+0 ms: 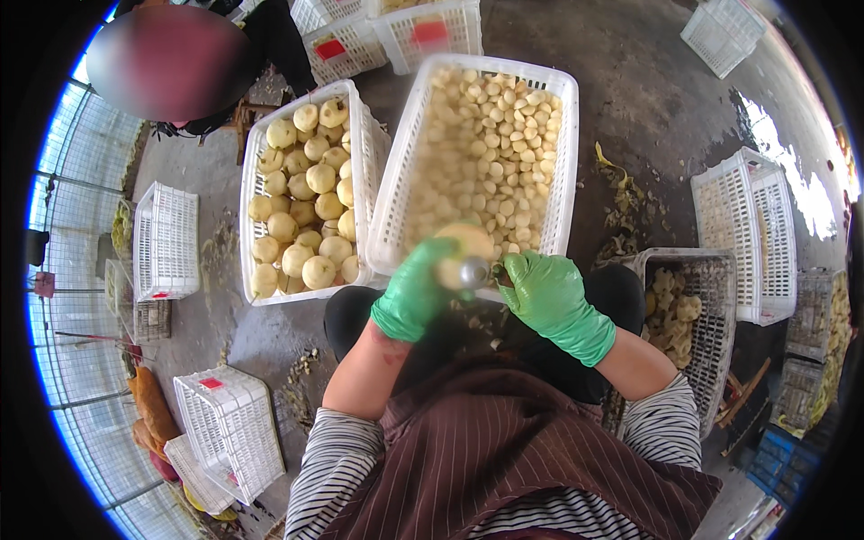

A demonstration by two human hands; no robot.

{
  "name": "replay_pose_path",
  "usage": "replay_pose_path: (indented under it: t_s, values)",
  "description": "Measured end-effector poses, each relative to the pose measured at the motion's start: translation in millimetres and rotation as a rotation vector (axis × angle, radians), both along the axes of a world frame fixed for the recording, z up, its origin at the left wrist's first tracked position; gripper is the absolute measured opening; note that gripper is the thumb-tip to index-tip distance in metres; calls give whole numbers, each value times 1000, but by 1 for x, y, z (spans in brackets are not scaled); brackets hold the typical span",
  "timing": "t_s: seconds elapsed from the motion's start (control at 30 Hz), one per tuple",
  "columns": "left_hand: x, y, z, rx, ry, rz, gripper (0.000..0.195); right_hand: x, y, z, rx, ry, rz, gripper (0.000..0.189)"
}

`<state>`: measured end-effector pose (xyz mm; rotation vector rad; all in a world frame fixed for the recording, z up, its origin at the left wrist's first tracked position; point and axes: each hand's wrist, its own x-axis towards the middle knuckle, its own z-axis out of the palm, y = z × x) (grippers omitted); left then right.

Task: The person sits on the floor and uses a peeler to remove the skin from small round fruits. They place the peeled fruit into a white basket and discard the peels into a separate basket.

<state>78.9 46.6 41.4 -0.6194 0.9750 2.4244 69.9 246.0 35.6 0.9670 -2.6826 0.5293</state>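
Observation:
My left hand (416,290), in a green glove, grips a pale peeled fruit (467,241) that is blurred. My right hand (547,291), gloved in the same green, is closed on the dark end of a small tool with a rounded metal head (474,272). The metal head overlaps the near side of the fruit; whether it cuts in, I cannot tell. Beyond my hands lies a white plastic crate (571,155) full of pale, rounded fruit pieces (509,145), hazy on its left side. Another white crate (247,169) at left holds whole peeled fruits, seemingly pears (320,179).
By my right knee, a crate (719,317) holds pale scraps (668,310). Peelings (617,196) litter the wet concrete floor. White crates stand at left (165,243), lower left (229,432) and right (742,236). A person (277,40) sits at upper left, near stacked crates (428,34).

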Motion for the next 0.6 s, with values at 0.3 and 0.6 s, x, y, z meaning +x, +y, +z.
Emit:
replay_pose_path:
  t_s: [0.3, 0.6]
  values:
    - [-6, 5, 10, -21, 161, -51, 60, 1, 2, -9, -152, -448, 4, 37]
    - [-19, -8, 9, -235, 374, -279, 76, 0, -1, -3, -652, -1595, 2, 24]
